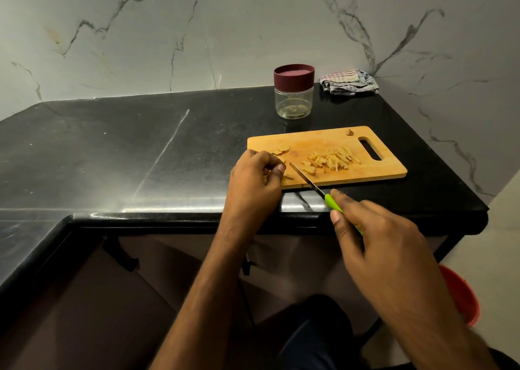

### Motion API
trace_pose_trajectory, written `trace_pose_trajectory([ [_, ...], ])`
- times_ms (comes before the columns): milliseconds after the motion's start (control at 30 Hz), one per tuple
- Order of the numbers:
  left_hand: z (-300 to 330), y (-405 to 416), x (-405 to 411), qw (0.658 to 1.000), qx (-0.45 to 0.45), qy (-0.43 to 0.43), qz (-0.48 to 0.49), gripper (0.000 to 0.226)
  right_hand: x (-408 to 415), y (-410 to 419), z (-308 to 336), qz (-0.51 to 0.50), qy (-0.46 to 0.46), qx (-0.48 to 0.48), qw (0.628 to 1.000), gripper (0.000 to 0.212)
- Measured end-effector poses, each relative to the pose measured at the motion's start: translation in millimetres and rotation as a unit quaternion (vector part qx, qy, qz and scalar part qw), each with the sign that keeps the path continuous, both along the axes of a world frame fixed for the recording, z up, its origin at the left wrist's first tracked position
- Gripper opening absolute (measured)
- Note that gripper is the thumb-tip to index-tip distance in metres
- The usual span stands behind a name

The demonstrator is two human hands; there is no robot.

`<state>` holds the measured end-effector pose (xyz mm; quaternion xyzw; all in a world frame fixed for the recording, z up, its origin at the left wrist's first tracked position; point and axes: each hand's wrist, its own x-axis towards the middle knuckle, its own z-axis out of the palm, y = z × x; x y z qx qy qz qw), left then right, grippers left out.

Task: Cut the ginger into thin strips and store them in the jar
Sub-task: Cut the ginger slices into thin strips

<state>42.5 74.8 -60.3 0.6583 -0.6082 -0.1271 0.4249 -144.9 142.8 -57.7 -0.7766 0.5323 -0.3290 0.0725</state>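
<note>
Nearest to us, our right hand (377, 245) grips the green handle of the knife (318, 187), fingers (336, 217) curled round it with the thumb laid along the top. The blade slants up and left onto the near edge of the wooden cutting board (391, 169), its tip between our two hands' work areas, just beside the pile of ginger strips (329, 159).

Our left hand (254, 176) rests at the board's near left corner, fingers curled in with the thumb tip pressed against them; we cannot tell whether a piece of ginger is pinched inside. A few uncut ginger slices (282, 148) lie on the board just beyond that hand, and a small ginger scrap (349, 132) sits near the board's far edge by the handle slot.

Beyond the board, apart from it, the clear jar (294, 99) stands upright on the black table (140, 150) with its maroon lid (294, 75) on. A striped folded cloth (349, 82) lies just right of the jar, against the marble wall (197, 31). Low at the right, part of an orange bucket (461, 296) shows on the floor.
</note>
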Motion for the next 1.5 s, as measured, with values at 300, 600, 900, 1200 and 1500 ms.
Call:
trace_pose_trajectory([
  [300, 2.0, -0.1, -1.6, 1.0, 0.023, 0.016, 0.013, 0.006, 5.3, 2.3, 0.7, 0.012, -0.001, 0.014, 1.0, 0.043],
  [600, 3.5, -2.6, -0.8, 0.999, 0.036, 0.035, 0.015, 0.005, 9.4, -7.9, 0.0, 0.017, -0.015, 0.006, 1.0, 0.035],
  [900, 5.0, 1.9, -4.4, 0.999, 0.027, 0.033, 0.016, 0.008, -6.2, -2.9, 2.0, -0.012, 0.035, 0.016, 0.999, 0.037],
  [1200, 0.0, 0.2, -7.3, 1.0, 0.004, 0.009, 0.018, 0.001, -8.2, -4.7, -1.1, -0.071, 0.096, 0.02, 0.993, 0.042],
  [1500, -3.9, -0.2, -5.8, 0.995, -0.011, -0.084, -0.058, 0.028, -8.1, -7.8, -7.1, -0.066, 0.102, 0.031, 0.992, 0.044],
])
